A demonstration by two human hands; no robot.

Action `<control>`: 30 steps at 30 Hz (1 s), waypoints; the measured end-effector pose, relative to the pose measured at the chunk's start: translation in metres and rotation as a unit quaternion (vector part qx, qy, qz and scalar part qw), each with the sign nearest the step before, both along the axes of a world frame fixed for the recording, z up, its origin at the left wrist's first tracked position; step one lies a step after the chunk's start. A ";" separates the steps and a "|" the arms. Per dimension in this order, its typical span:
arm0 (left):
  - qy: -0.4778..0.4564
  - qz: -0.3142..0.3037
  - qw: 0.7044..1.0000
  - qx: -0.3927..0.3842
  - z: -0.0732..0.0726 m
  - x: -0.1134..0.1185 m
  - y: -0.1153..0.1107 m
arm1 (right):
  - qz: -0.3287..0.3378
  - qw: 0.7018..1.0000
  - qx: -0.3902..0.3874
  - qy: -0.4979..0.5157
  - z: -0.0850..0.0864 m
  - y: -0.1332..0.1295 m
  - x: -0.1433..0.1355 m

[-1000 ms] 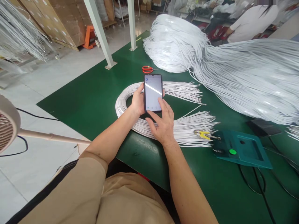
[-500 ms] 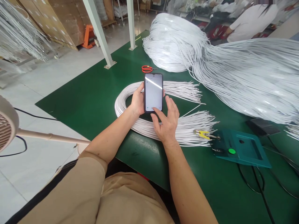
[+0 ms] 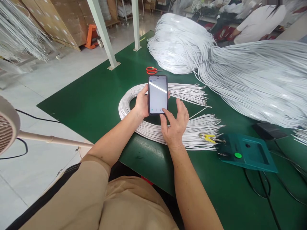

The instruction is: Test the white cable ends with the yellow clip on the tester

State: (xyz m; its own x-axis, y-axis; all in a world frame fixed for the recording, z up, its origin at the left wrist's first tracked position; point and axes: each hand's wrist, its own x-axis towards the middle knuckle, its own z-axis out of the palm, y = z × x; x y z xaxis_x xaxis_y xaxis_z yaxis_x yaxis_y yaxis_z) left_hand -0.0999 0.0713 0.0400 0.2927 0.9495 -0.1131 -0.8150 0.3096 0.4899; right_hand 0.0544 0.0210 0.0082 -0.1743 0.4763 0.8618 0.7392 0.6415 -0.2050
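A dark-edged smartphone is held upright by my left hand, whose fingers wrap behind it. Its lit screen is pale, with a bright reflection slanting across the top. My right hand is open, fingers apart, with the index fingertip at the screen's lower right corner; whether it touches the glass I cannot tell. Beneath both hands lies a U-shaped bundle of white cables, its cut ends pointing right. Red-handled scissors rest just beyond the phone.
Large coils of white cable cover the table's back right. At the right sits a teal device with a green button, a yellow clip and black cords. White posts rise at the back. A fan stands left; a person is behind.
My right hand has shifted right, its index finger going from the bottom middle of the screen to the lower right corner. The screen content has changed. The left hand keeps its hold.
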 end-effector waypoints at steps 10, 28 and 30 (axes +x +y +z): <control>0.003 0.005 1.000 -0.008 0.001 0.000 0.000 | 0.001 1.000 -0.006 0.008 0.000 -0.001 0.000; 0.021 0.020 1.000 -0.011 0.002 0.004 -0.002 | 0.080 0.992 -0.061 -0.079 0.002 -0.009 -0.006; 0.016 0.023 0.999 -0.017 0.002 0.004 -0.002 | 0.070 0.993 -0.055 -0.073 0.002 -0.008 -0.005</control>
